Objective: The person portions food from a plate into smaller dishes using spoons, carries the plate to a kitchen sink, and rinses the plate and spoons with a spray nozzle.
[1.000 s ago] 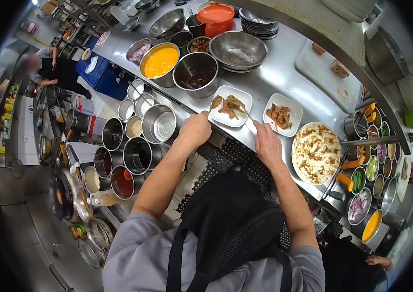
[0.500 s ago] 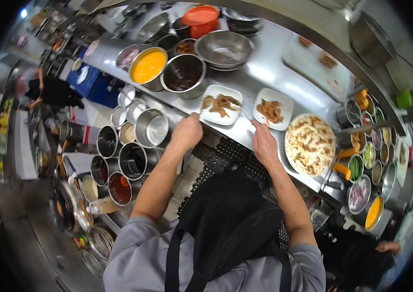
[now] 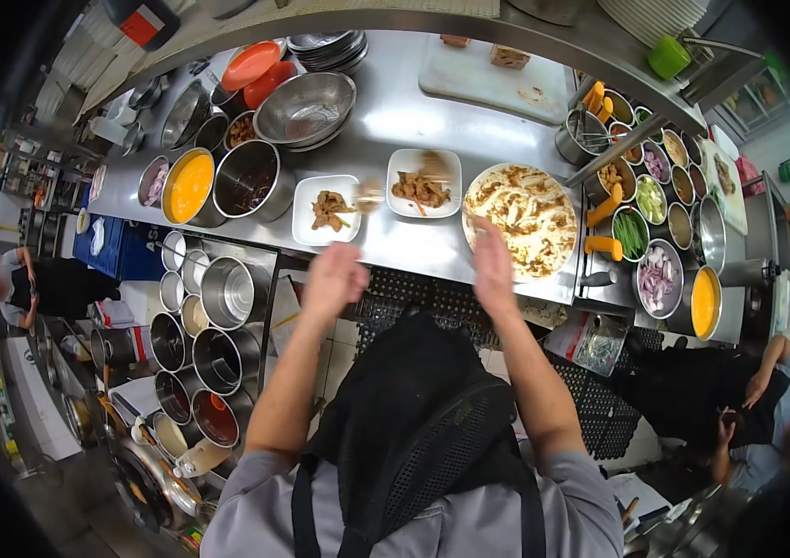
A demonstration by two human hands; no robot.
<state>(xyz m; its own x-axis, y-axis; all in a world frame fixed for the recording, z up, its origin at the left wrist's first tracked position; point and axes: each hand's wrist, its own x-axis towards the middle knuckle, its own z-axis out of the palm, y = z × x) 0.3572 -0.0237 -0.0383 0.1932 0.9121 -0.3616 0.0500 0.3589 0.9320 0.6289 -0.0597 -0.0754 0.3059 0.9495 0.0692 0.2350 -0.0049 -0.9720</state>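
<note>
My left hand (image 3: 334, 277) is closed in front of a square white dish (image 3: 307, 226) heaped with brown meat strips (image 3: 328, 210). A motion-blurred, spoon-like utensil (image 3: 369, 196) shows beyond it, between the two dishes. My right hand (image 3: 493, 263) is near the front edge of a round white platter (image 3: 544, 181) smeared with brown sauce and bits. Another blurred spoon-like end (image 3: 436, 167) is over the second square dish (image 3: 455, 191), which also holds brown strips. Both utensils' thin handles are smeared and hard to follow into my fingers.
Left on the counter are a pot of dark sauce (image 3: 253, 181), a yellow-filled pot (image 3: 188, 186) and stacked metal bowls (image 3: 305, 110). Several ingredient tubs, including red onion (image 3: 659, 279), stand right. A cutting board (image 3: 469, 70) lies behind. Co-workers (image 3: 730, 400) stand both sides.
The view has turned, moving the counter leftward in frame. The left utensil has gone from the left dish's outer side to the gap between dishes. The left dish's strips are bunched closer together.
</note>
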